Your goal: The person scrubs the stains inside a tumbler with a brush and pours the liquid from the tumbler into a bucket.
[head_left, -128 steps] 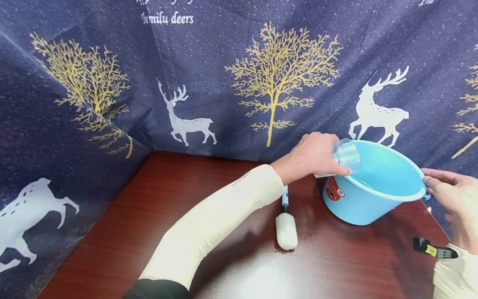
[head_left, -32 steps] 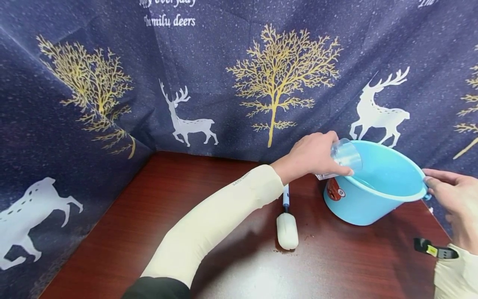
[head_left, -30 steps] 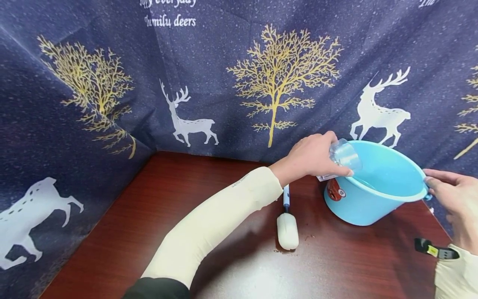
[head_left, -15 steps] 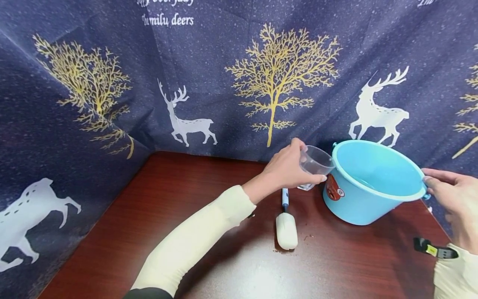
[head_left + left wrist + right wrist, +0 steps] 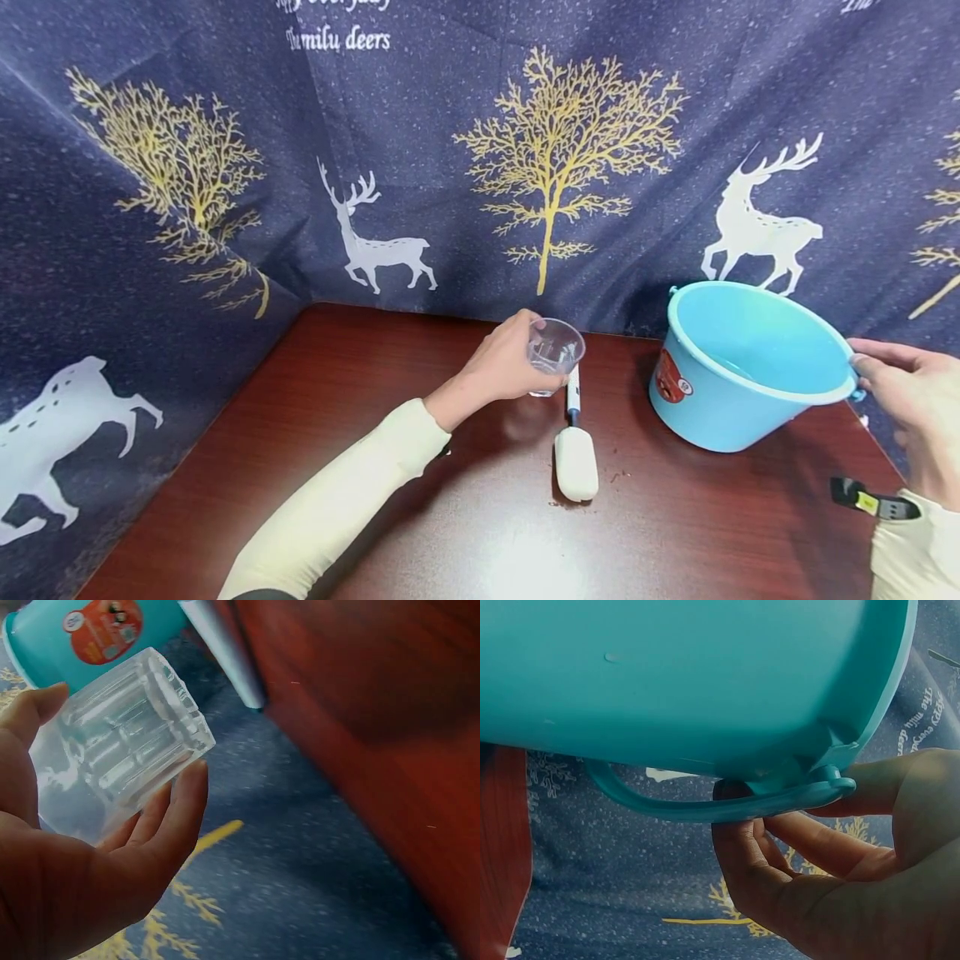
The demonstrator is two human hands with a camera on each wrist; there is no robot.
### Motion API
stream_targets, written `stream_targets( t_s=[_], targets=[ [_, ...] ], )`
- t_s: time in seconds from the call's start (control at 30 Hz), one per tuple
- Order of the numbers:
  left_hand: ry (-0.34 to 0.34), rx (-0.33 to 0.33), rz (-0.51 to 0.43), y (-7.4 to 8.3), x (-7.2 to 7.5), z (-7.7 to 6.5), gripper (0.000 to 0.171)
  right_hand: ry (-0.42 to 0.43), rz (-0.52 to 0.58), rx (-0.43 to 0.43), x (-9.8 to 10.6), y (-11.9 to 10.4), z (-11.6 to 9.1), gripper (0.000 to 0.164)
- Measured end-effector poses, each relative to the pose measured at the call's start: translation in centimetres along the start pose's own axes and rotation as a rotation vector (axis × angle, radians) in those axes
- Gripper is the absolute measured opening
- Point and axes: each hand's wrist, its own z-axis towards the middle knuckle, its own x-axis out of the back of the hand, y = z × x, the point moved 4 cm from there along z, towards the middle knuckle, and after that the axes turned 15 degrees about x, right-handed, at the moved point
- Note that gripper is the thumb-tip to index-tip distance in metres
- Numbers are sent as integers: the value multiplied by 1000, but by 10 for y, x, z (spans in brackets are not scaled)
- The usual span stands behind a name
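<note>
A clear drinking glass (image 5: 556, 350) is held upright in my left hand (image 5: 504, 360), a little above the table and left of the bucket. In the left wrist view, the thumb and curled fingers go round the fluted glass (image 5: 135, 735). On the right side of the table stands a light-blue bucket (image 5: 720, 412), with a little water seemingly at its bottom. My right hand (image 5: 918, 392) grips its right rim. The right wrist view shows those fingers hooked round the bucket's handle (image 5: 667, 810) beside the rim.
A sponge brush with a white head (image 5: 576, 467) and a blue-and-white handle (image 5: 573, 392) lies between glass and bucket. Small wet spots dot the brown table (image 5: 360, 375) near it. A dark-blue cloth (image 5: 465, 108) printed with deer and trees hangs behind the table.
My left hand has taken the glass from its tilted position over the bucket's rim leftward, turning it upright and lowering it. The right hand and the bucket have stayed put.
</note>
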Motion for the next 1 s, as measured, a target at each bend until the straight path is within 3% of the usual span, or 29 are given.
stream_targets(
  t_s=[0.27, 0.5, 0.8, 1.0],
  targets=[
    [-28, 59, 4, -34, -2, -1, 87, 1, 29, -10, -1, -3, -4, 33],
    [-5, 98, 9, -58, -4, 1, 89, 18, 6, -18, -2, -4, -4, 32],
    [-7, 115, -32, -69, -6, 0, 90, 21, 43, 9, -1, -3, -4, 35],
    [-14, 111, -63, -71, -8, -2, 91, 73, 36, 72, -4, -4, -2, 39]
  ],
)
